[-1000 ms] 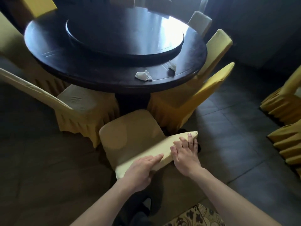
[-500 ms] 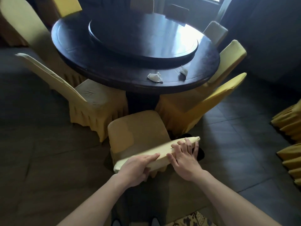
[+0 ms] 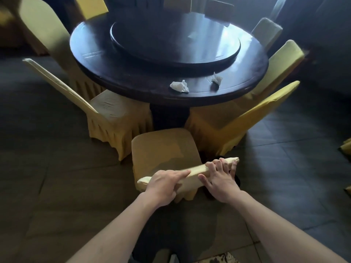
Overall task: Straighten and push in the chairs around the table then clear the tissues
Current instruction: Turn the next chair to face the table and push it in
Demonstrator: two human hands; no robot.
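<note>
Gripping the top rail of the near chair (image 3: 163,149), left hand (image 3: 163,186) and right hand (image 3: 220,179) both have fingers curled over its soft, slippery-looking cover. It sits skewed, just short of the tabletop (image 3: 133,80). I'd guess it's fairly light but stiff under the fabric. Two crumpled tissues (image 3: 179,86) wait near the edge.

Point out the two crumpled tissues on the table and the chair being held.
left tissue (image 3: 179,86), head view, middle of the wad.
right tissue (image 3: 217,79), head view, middle of the wad.
held chair (image 3: 163,149), head view, seat cushion.
</note>
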